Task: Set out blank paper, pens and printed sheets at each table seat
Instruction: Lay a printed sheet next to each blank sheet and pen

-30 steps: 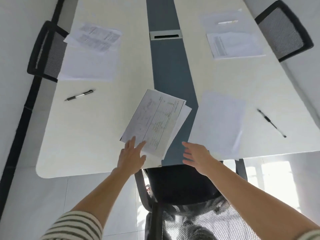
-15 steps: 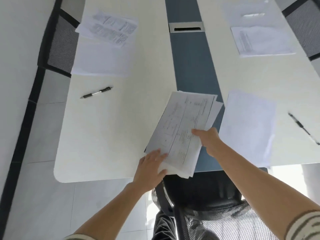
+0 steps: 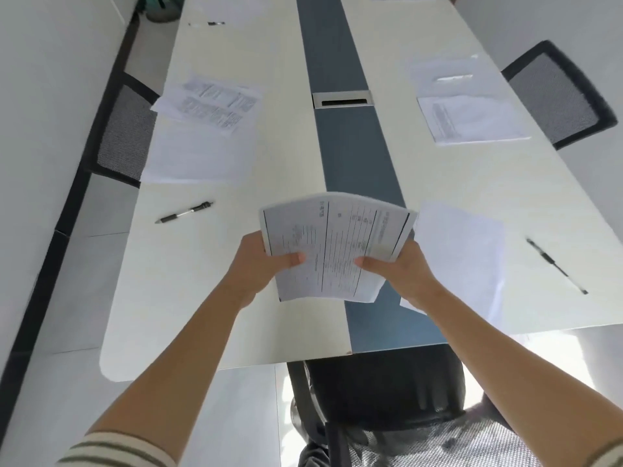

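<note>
A stack of printed sheets (image 3: pixel 333 244) is lifted above the near end of the long table (image 3: pixel 276 163). My left hand (image 3: pixel 259 264) grips its left edge and my right hand (image 3: pixel 401 267) grips its lower right corner. On the table's right lies blank paper (image 3: pixel 462 251) with a black pen (image 3: pixel 556 266) beside it. On the left lies another black pen (image 3: pixel 183 213), blank paper (image 3: pixel 199 156) and a printed sheet (image 3: pixel 212 102). At the far right seat lie a printed sheet (image 3: pixel 472 121) and blank paper (image 3: pixel 448 70).
Mesh-backed chairs stand at the left (image 3: pixel 124 136), at the right (image 3: pixel 559 96) and right below me at the table's end (image 3: pixel 387 399). A grey strip with a cable box (image 3: pixel 342 100) runs down the table's middle. A third pen (image 3: pixel 210 23) lies far back left.
Both hands have closed on the printed stack and raised it off the table's near end. The view has tilted up along the table.
</note>
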Demonstrator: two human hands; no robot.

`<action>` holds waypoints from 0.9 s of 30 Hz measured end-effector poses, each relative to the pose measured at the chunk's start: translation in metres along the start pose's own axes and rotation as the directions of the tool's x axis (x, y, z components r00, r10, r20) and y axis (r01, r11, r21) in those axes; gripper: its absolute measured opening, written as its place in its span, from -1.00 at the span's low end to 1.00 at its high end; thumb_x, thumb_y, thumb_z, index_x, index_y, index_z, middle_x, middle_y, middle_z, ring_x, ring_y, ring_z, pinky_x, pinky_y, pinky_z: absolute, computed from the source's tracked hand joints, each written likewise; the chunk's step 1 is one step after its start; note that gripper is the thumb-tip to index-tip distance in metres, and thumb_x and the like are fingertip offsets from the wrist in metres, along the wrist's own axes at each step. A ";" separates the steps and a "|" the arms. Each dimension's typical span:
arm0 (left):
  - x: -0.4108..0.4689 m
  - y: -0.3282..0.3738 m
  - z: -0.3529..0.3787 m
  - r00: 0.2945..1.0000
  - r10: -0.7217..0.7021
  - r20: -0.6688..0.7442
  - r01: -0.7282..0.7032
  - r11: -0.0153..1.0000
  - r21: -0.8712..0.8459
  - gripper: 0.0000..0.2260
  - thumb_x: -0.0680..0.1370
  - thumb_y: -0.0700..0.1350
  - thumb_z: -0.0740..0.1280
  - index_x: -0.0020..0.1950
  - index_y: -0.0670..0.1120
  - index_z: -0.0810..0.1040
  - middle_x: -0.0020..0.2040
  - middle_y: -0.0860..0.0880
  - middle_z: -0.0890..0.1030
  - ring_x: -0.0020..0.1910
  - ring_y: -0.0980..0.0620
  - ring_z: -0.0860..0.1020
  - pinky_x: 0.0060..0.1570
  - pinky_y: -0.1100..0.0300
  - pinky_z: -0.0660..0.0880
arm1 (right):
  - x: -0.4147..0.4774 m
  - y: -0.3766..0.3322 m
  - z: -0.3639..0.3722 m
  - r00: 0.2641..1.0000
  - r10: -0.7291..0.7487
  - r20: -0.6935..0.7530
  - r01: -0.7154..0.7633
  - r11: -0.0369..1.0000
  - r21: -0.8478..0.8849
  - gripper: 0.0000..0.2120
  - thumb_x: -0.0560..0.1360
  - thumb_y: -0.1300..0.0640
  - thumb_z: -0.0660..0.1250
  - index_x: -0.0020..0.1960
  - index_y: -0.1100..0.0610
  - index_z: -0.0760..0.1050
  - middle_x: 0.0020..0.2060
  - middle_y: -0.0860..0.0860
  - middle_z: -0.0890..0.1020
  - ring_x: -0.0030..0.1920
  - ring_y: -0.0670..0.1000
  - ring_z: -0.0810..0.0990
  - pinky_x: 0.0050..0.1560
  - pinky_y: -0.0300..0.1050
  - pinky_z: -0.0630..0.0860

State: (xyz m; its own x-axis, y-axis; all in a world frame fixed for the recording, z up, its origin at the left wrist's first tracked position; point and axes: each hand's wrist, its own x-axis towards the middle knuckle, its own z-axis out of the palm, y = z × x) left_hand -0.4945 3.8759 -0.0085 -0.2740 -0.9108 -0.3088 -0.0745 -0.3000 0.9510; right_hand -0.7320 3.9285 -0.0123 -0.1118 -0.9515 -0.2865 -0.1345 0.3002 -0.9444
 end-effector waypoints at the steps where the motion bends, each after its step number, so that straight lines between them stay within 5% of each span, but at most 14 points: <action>1: -0.001 -0.008 0.003 1.000 -0.025 -0.007 0.025 1.000 0.019 -0.69 0.35 -0.36 0.50 0.00 -0.04 0.65 -0.05 0.07 0.73 -0.04 0.07 0.69 -0.09 0.19 0.60 | 0.001 0.006 0.001 1.000 0.021 -0.001 -0.021 1.000 -0.002 -0.62 0.37 0.32 0.52 -0.06 -0.14 0.58 0.03 -0.07 0.68 0.10 0.04 0.64 0.17 0.21 0.57; 11: -0.009 -0.031 0.019 0.980 -0.035 -0.197 0.043 0.998 0.039 -0.71 0.46 -0.25 0.46 0.16 -0.14 0.59 0.07 -0.05 0.67 0.07 -0.06 0.63 0.00 0.11 0.57 | 0.015 0.028 -0.002 0.994 0.082 -0.071 -0.078 0.995 0.055 -0.71 0.44 0.31 0.46 -0.06 -0.08 0.56 -0.02 -0.10 0.67 0.06 0.02 0.63 0.15 0.04 0.56; 13: -0.009 -0.042 0.014 0.945 -0.029 -0.326 0.083 0.985 0.153 -0.63 0.44 -0.19 0.48 0.23 -0.09 0.52 0.10 -0.04 0.62 0.09 -0.03 0.59 0.09 0.08 0.54 | 0.027 0.035 -0.006 0.984 0.167 -0.067 -0.167 0.986 -0.004 -0.78 0.45 0.27 0.46 0.05 0.06 0.58 0.03 -0.04 0.67 0.05 0.04 0.61 0.16 -0.01 0.53; 16: -0.021 -0.060 0.009 0.855 0.070 -0.514 0.146 0.918 0.368 -0.60 0.47 -0.17 0.43 0.28 -0.05 0.46 0.11 -0.02 0.56 0.12 0.01 0.52 0.19 0.03 0.49 | 0.051 0.049 -0.009 0.941 0.331 -0.064 -0.337 0.935 -0.115 -0.63 0.46 0.24 0.46 0.24 0.26 0.51 0.18 0.12 0.61 0.20 0.17 0.56 0.21 0.03 0.49; 22: -0.037 -0.110 0.038 0.987 0.032 -0.159 0.111 0.580 0.807 -0.60 0.53 -0.07 0.33 0.37 -0.04 0.40 0.36 -0.02 0.40 0.32 0.00 0.37 0.29 0.13 0.37 | 0.082 0.084 -0.008 0.894 0.432 -0.118 -0.448 0.850 -0.277 -0.60 0.45 0.18 0.49 0.22 0.28 0.50 0.14 0.11 0.60 0.10 0.17 0.58 0.11 0.01 0.54; 25: -0.033 -0.129 0.053 0.998 -0.054 -0.020 0.040 0.405 0.913 -0.55 0.55 -0.02 0.29 0.42 0.01 0.30 0.49 -0.05 0.22 0.44 -0.05 0.21 0.41 0.08 0.25 | 0.080 0.092 -0.025 0.929 0.315 -0.192 -0.368 0.766 -0.527 -0.82 0.45 0.00 0.43 -0.07 0.12 0.62 -0.12 0.02 0.67 -0.09 0.12 0.64 -0.06 -0.02 0.58; 27: -0.028 -0.140 0.062 0.996 -0.079 0.045 -0.017 0.320 0.947 -0.54 0.55 0.00 0.28 0.43 0.04 0.26 0.52 -0.06 0.12 0.48 -0.07 0.14 0.45 0.05 0.19 | 0.068 0.100 -0.047 0.919 0.136 -0.371 -0.360 0.677 -0.642 -0.75 0.46 -0.04 0.35 0.00 0.11 0.61 -0.06 0.08 0.67 0.04 0.15 0.61 0.01 0.02 0.54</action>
State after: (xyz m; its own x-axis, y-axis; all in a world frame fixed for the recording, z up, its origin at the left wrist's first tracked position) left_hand -0.5362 3.9611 -0.1324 -0.3102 -0.8704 -0.3823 -0.9274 0.1886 0.3229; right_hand -0.7994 3.8969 -0.1182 -0.4861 -0.8083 -0.3322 -0.6830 0.5885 -0.4326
